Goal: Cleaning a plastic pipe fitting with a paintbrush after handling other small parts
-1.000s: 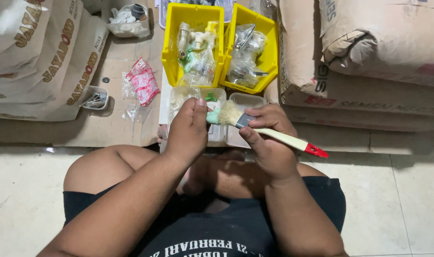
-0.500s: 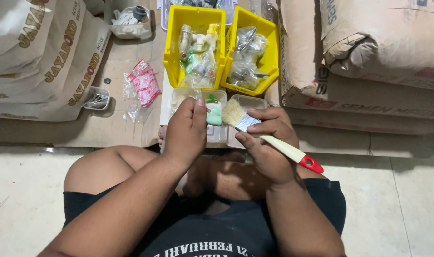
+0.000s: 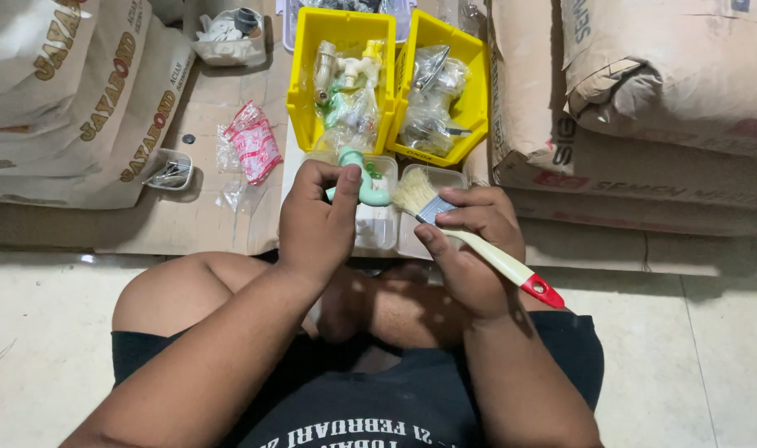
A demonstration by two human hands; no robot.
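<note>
Yellow bins (image 3: 343, 83) and sacks (image 3: 644, 99) block ahead; floor (image 3: 710, 348) open.

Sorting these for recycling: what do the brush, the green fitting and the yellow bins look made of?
Brush: pale smooth handle with a red-dipped end, likely wood or plastic; shiny metal band; cream bristles. Green fitting in the left hand: matte, molded-looking, probably plastic. Yellow bins: glossy rigid plastic, by their uniform colour and thin walls.
</note>
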